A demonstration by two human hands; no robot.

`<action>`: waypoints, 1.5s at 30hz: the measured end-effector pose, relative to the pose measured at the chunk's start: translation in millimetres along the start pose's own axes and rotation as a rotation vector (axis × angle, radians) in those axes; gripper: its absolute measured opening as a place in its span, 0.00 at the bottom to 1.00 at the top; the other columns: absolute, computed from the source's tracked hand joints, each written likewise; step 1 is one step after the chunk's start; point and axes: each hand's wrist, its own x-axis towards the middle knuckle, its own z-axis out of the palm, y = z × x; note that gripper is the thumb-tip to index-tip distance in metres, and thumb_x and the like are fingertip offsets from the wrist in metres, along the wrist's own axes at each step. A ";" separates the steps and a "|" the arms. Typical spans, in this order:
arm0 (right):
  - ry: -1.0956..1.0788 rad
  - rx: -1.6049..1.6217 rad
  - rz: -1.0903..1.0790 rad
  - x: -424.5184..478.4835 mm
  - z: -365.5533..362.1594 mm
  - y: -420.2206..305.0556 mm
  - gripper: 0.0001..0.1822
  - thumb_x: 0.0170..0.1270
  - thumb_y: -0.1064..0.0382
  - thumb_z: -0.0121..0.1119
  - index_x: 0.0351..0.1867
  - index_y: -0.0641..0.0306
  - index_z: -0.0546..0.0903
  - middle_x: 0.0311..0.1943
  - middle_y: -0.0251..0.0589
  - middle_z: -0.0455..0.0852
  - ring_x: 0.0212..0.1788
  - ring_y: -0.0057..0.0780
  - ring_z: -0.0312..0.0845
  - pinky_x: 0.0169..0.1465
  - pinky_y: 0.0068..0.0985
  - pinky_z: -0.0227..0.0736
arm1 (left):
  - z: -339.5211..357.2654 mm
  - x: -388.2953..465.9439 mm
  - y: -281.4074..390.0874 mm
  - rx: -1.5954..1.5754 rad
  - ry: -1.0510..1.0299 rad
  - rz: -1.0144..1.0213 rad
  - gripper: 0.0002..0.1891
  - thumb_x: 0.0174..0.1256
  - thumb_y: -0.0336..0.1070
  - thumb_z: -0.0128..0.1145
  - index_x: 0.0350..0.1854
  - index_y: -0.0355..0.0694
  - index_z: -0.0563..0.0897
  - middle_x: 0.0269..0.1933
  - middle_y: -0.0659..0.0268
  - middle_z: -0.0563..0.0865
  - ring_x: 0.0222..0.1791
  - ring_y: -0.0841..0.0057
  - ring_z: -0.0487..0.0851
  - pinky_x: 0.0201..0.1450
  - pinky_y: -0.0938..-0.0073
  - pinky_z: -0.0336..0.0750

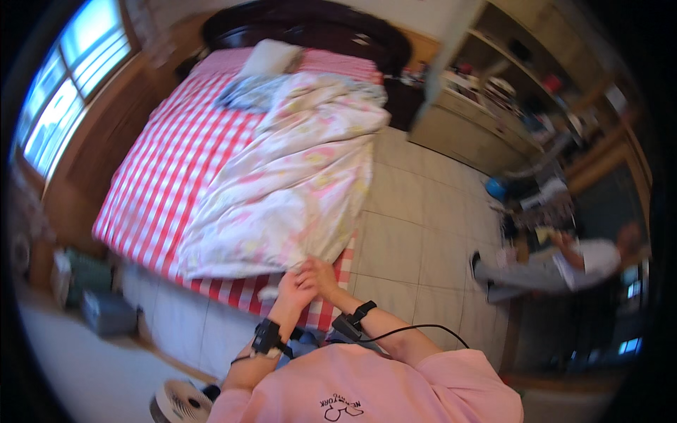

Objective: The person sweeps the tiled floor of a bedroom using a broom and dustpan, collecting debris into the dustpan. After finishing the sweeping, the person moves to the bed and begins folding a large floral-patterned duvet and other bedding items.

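Observation:
Both my hands meet at the near edge of a floral quilt (285,206), which lies rumpled over a bed. My left hand (297,287) is closed on the quilt's edge. Right beside it, my right hand (320,275) pinches the same part, and the fingers of the two hands overlap. The cloth gathers into folds at this grip. Under the quilt, a red-and-white checked bedsheet (174,158) covers the mattress and hangs over the foot. A small white bit of cloth (268,293) shows just left of my left hand.
A white pillow (272,57) and a blue patterned cloth (248,94) lie near the dark headboard (307,26). A person (571,264) stands at right by a cluttered cabinet (470,127). Storage boxes (108,312) sit at lower left, near a fan (182,402).

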 end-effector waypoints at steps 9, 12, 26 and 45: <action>-0.149 -0.323 -0.152 2.4 -79.4 -32.1 0.16 0.50 0.65 0.58 0.43 0.60 0.81 0.35 0.53 0.84 0.40 0.53 0.80 0.42 0.43 0.74 | -57.4 -5.7 32.8 0.894 0.344 -0.008 0.11 0.69 0.41 0.52 0.39 0.39 0.80 0.25 0.72 0.79 0.19 0.83 0.71 0.23 0.80 0.63; -0.169 -0.300 -0.248 19.8 -72.8 -35.8 0.18 0.48 0.67 0.57 0.44 0.60 0.80 0.33 0.54 0.84 0.38 0.56 0.79 0.41 0.46 0.73 | -57.0 -12.7 29.9 1.322 0.441 0.463 0.15 0.58 0.31 0.61 0.49 0.41 0.80 0.39 0.69 0.85 0.39 0.76 0.82 0.42 0.76 0.74; -0.412 -0.284 -0.296 103.2 -38.6 -110.9 0.27 0.50 0.54 0.59 0.52 0.64 0.79 0.43 0.59 0.82 0.47 0.55 0.79 0.52 0.42 0.73 | -9.4 33.9 46.4 0.667 0.140 0.399 0.20 0.68 0.43 0.52 0.59 0.41 0.73 0.57 0.59 0.79 0.58 0.65 0.77 0.60 0.59 0.74; -0.070 -0.142 -0.232 72.0 -90.3 -92.8 0.31 0.53 0.74 0.59 0.62 0.60 0.73 0.55 0.50 0.79 0.59 0.49 0.73 0.60 0.36 0.68 | 3.3 47.5 125.0 0.503 0.118 0.315 0.16 0.64 0.30 0.53 0.53 0.32 0.75 0.52 0.54 0.82 0.53 0.60 0.80 0.61 0.57 0.73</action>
